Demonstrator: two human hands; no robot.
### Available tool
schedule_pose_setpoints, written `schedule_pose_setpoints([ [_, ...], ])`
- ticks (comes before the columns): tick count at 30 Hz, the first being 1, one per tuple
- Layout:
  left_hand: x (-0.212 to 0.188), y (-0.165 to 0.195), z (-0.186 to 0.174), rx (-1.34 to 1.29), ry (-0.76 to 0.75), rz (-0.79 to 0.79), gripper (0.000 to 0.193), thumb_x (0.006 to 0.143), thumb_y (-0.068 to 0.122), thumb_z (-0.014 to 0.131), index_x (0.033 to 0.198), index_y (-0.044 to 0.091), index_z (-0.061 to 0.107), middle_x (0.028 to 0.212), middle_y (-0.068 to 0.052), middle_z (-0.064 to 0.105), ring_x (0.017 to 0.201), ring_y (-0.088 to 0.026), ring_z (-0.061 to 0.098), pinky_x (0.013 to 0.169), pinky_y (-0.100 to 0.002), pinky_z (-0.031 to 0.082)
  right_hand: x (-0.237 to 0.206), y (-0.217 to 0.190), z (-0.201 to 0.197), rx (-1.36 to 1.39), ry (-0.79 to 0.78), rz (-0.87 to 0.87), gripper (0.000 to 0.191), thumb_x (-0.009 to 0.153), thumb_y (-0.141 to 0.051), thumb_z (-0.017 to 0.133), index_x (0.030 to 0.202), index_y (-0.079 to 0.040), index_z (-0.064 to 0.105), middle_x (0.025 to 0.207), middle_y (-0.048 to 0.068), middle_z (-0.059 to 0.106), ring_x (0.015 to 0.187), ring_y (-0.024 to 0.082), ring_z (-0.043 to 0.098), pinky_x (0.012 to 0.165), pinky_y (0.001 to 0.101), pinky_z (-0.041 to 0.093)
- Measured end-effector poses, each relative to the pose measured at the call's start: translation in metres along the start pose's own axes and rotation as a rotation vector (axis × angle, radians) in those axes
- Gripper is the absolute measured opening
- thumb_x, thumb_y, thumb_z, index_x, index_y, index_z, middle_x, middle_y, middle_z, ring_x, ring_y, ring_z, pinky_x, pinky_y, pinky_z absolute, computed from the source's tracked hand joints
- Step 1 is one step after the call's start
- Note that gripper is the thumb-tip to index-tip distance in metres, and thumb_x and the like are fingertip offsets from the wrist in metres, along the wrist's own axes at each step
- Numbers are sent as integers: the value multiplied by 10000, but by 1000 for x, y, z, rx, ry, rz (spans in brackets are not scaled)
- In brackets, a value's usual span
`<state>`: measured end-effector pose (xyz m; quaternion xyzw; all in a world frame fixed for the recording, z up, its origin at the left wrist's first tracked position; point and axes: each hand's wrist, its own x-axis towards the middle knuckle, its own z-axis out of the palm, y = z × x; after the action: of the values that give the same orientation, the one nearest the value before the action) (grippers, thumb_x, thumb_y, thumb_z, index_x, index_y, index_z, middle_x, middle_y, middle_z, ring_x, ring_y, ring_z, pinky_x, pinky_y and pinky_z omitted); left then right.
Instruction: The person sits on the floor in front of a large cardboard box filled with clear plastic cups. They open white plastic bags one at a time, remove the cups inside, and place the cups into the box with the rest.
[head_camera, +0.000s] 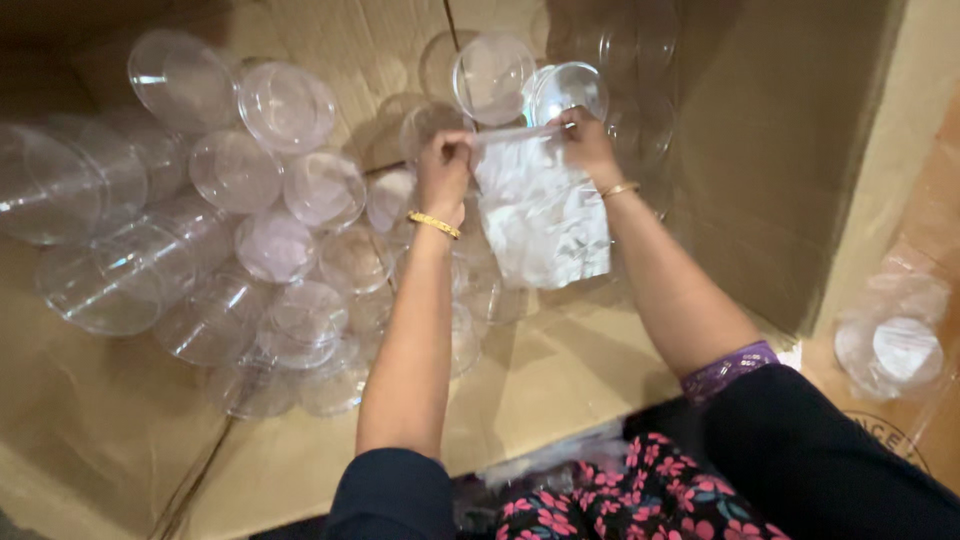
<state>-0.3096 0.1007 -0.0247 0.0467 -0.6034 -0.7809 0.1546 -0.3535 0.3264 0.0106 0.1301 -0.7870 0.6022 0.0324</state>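
Left hand (445, 165) and right hand (585, 140) each pinched shut on a top corner of the clear plastic bag (540, 215). Bag spans between hands, hanging down toward the person. Clear round lids (290, 200) lie left of left hand, on cardboard (560, 370).

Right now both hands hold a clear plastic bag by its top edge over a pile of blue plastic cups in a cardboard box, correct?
Not quite. The cups are clear, not blue, as the head view shows. The rest stands: the left hand and right hand hold the bag by its top edge over the pile in the box.
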Motion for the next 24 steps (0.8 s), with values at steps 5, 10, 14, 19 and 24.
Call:
schedule_pose_setpoints([
  [5, -47, 91, 14, 24, -285, 112, 46, 996, 79, 676, 1013, 36, 668, 836, 43, 610, 718, -56, 516, 634, -238, 439, -78, -66, -21, 953, -209, 511, 635, 929, -465, 617, 1337, 22, 612, 1259, 139, 695, 1095, 231, 678, 937, 349, 580],
  [10, -110, 163, 30, 302, -369, 360, 84, 1042, 115, 651, 1030, 35, 630, 852, 24, 637, 770, -55, 588, 685, -241, 481, -149, -143, -18, 1003, -211, 419, 874, 895, -674, 526, 1407, 32, 572, 1328, 143, 687, 1198, 242, 673, 1069, 389, 537],
  [14, -154, 192, 44, 357, -391, 392, 101, 1056, 136, 653, 1041, 41, 623, 826, -6, 652, 743, -78, 628, 687, -246, 509, -202, -180, -23, 881, -657, 128, 866, 1041, -693, 552, 1225, 147, 661, 1152, 206, 716, 1040, 247, 691, 978, 356, 531],
  [19, -201, 214, 46, 484, -500, 452, 105, 1051, 153, 647, 1078, 54, 627, 873, -55, 679, 792, -135, 678, 732, -287, 532, -272, -199, -73, 513, -423, 185, 522, 1048, -342, 651, 1236, 144, 613, 1151, 183, 700, 983, 223, 684, 897, 352, 568],
  [24, -283, 223, -35, 537, -629, 334, 223, 1011, 244, 669, 1151, 75, 626, 1038, -76, 696, 958, -211, 694, 881, -355, 545, -380, -129, -263, -467, -14, 249, 401, 1150, -370, 550, 1247, -7, 688, 1096, 31, 685, 929, 117, 592, 802, 241, 481],
])
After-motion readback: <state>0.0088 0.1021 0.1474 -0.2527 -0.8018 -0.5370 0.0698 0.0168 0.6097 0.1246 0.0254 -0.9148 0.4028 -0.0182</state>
